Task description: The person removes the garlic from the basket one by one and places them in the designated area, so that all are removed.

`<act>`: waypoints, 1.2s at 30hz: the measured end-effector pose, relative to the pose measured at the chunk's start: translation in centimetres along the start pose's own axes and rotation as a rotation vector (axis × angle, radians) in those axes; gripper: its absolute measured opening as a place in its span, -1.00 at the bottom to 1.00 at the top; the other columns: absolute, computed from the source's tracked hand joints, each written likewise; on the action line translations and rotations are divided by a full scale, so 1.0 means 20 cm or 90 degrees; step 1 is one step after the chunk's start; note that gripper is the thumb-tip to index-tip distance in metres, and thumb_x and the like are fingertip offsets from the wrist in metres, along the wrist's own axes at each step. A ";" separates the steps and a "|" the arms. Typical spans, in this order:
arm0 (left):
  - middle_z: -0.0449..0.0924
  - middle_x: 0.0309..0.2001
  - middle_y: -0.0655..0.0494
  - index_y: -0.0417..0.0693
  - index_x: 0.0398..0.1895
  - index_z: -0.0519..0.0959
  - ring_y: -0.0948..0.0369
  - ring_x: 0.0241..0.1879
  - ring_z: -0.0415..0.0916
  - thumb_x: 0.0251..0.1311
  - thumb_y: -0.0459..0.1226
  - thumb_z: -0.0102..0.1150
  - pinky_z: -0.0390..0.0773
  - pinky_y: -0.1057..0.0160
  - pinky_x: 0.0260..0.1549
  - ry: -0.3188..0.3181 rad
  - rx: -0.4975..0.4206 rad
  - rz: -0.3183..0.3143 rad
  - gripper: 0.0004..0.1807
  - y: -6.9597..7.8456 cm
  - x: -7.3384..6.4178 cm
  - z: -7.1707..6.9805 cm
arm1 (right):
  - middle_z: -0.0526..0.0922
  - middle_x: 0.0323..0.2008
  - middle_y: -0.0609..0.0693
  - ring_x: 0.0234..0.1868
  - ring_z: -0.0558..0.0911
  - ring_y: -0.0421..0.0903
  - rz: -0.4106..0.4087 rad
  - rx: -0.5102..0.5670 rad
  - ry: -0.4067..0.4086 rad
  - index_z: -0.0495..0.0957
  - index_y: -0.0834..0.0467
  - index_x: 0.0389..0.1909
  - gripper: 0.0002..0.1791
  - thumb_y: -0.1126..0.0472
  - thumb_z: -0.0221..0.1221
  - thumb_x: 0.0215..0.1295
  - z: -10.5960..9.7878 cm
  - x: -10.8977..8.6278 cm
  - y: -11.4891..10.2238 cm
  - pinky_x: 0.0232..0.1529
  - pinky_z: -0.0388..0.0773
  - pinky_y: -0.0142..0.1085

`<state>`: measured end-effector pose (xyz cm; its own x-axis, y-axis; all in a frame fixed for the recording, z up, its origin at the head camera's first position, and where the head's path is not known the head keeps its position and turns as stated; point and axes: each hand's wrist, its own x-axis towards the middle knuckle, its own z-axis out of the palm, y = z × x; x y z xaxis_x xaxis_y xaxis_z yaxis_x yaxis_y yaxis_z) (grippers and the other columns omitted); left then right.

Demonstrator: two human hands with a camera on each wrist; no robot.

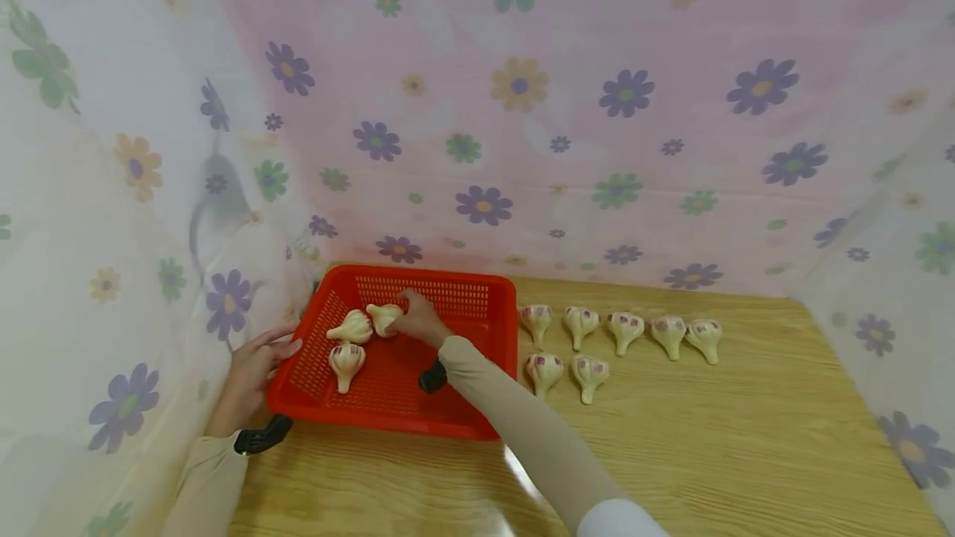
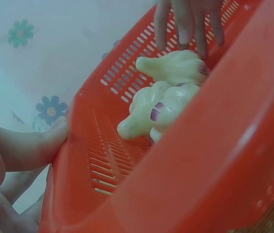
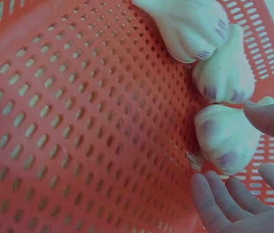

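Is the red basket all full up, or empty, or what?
Neither, only partly filled: three garlic bulbs lie in the red basket, with much of its floor bare.

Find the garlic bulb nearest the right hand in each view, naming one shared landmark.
Head: garlic bulb left of centre, beside the right hand.
Left wrist: bulb above centre, slightly right, below the right hand's fingers.
Right wrist: bulb right of centre, beside the thumb.
Shared landmark: the red basket.

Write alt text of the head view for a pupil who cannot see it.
A person's right hand is at one of three garlic bulbs inside a red basket, while the left hand holds the basket's left edge. Seven more bulbs lie in two rows on the table to the right.
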<state>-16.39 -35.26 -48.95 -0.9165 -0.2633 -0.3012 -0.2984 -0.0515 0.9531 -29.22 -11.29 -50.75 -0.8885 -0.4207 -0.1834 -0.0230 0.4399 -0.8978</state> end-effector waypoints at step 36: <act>0.62 -0.34 0.32 -0.16 0.34 0.29 0.30 -0.32 0.59 0.22 -0.22 0.21 0.61 0.24 -0.33 0.023 0.016 -0.011 -0.38 0.03 -0.01 0.01 | 0.54 -0.22 0.09 -0.33 0.47 -0.09 -0.101 -0.030 0.016 0.48 0.23 -0.09 -0.53 0.33 0.41 -0.07 0.08 0.00 0.05 -0.37 0.49 -0.36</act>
<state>-16.50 -35.16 -48.36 -0.9008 -0.2978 -0.3160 -0.3215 -0.0316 0.9464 -28.48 -12.13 -52.19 -0.8833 -0.4680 -0.0294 -0.1855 0.4064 -0.8947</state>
